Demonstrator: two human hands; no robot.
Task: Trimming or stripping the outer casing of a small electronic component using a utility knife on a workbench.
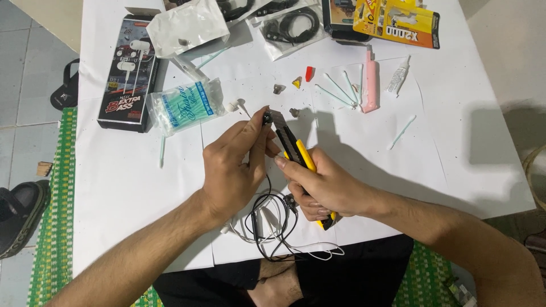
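The small black earbud (266, 118) is sitting pinched at the fingertips of the left hand (233, 170), raised just above the white table (455, 148) near its middle; the blade tip of the yellow utility knife (294, 149) is touching it, so the step in hand looks like cutting or prying at the earbud's casing; the next move seems to call for a steady, light push along the blade, with the left fingertips kept out of the edge's path, since the piece is tiny and a slip would meet the thumb. The left hand is closing narrowly, thumb and forefinger nipping the earbud while the other fingers are curling loosely behind; the right hand (324, 187) is wrapping fully round the knife's yellow-and-black handle, its thumb lying along the top. Below the hands, black and white cables (273, 230) are trailing in a tangle toward the table's near edge. Farther out, a bag of green-stemmed cotton swabs (185, 106) is lying to the left, with a black earphone box (128, 74) beside it; several loose swabs (338, 91) and a pink tool (371, 85) are lying well beyond the blade, next to a small glue tube (398, 75) and a yellow glue pack (406, 21).
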